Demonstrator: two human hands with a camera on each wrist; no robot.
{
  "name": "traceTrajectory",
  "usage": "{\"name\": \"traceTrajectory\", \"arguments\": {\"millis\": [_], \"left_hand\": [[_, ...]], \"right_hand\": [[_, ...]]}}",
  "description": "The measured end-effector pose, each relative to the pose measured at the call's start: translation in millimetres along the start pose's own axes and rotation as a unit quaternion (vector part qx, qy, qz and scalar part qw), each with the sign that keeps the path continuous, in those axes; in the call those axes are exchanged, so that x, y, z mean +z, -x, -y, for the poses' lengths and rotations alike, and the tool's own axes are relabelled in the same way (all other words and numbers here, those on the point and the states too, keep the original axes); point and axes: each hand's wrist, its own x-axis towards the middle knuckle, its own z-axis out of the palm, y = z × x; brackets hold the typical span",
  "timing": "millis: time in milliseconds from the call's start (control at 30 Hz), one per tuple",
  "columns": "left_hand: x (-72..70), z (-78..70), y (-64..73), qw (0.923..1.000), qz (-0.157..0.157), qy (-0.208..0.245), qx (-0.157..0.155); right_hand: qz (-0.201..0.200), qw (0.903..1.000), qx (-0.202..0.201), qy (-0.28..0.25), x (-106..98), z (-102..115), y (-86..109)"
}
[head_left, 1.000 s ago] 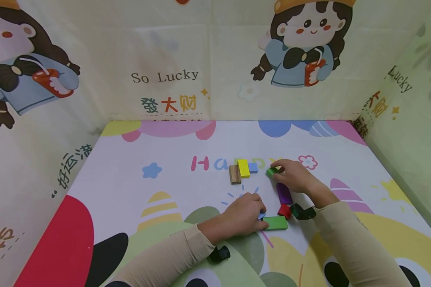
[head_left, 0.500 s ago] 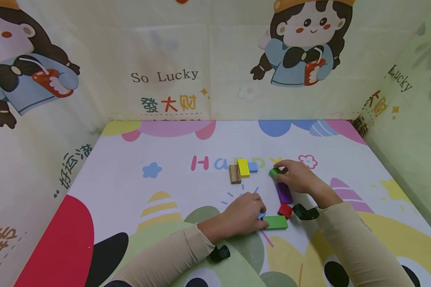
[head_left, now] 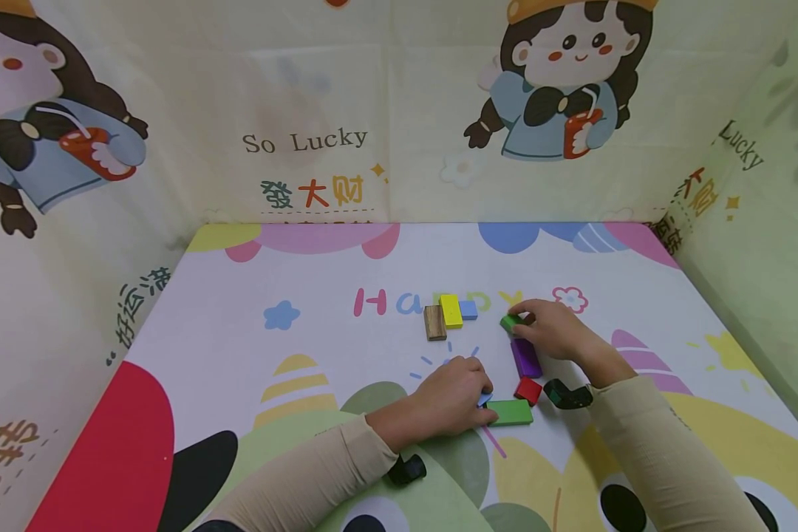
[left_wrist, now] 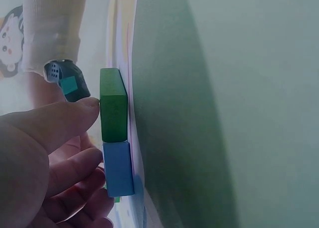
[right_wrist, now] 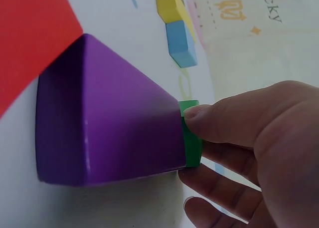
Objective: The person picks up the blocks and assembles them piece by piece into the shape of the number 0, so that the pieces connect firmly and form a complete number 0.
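My right hand [head_left: 553, 325] pinches a small green block [head_left: 510, 323] between thumb and fingers. In the right wrist view this green block [right_wrist: 191, 138] sits against the far end of a purple block [right_wrist: 124, 123]. Beyond the purple block's near end is a red block [head_left: 528, 391], and a longer green block [head_left: 510, 413] lies below it. My left hand [head_left: 454, 397] rests at that green block's left end and at a blue block [left_wrist: 118, 169]. Its thumb touches the green block and its fingertips meet the blue one; whether they grip it is hidden.
A brown wood-grain block [head_left: 435, 324], a yellow block [head_left: 451, 312] and a light blue block [head_left: 468, 310] stand side by side farther back. A cartoon-printed mat [head_left: 359, 355] covers the table, with printed cloth [head_left: 412, 96] behind it and at both sides.
My right hand has shifted the small green block slightly right and nearer, towards the purple block's far end. My left hand has stayed in place.
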Motion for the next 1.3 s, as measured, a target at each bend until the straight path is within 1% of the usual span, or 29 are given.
{"name": "traceTrajectory", "arguments": {"millis": [233,600,967,1300], "left_hand": [[-0.3,0.0,-0.2,1.0,0.001,0.001,-0.001],[0.4,0.3,-0.7,1.0,0.001,0.002,-0.001],[0.3,-0.2,-0.9,1.0,0.006,0.004,-0.006],[-0.6,-0.2,-0.2,1.0,0.004,0.003,-0.005]], "right_hand": [[0.0,1.0,0.003,0.001,0.6,0.3,0.0],[-0.004,1.0,-0.006,0.003,0.8,2.2,-0.1],[-0.003,1.0,0.0,0.002,0.5,2.1,-0.5],[-0.002,1.0,-0.008,0.005,1.4,0.9,1.0]]}}
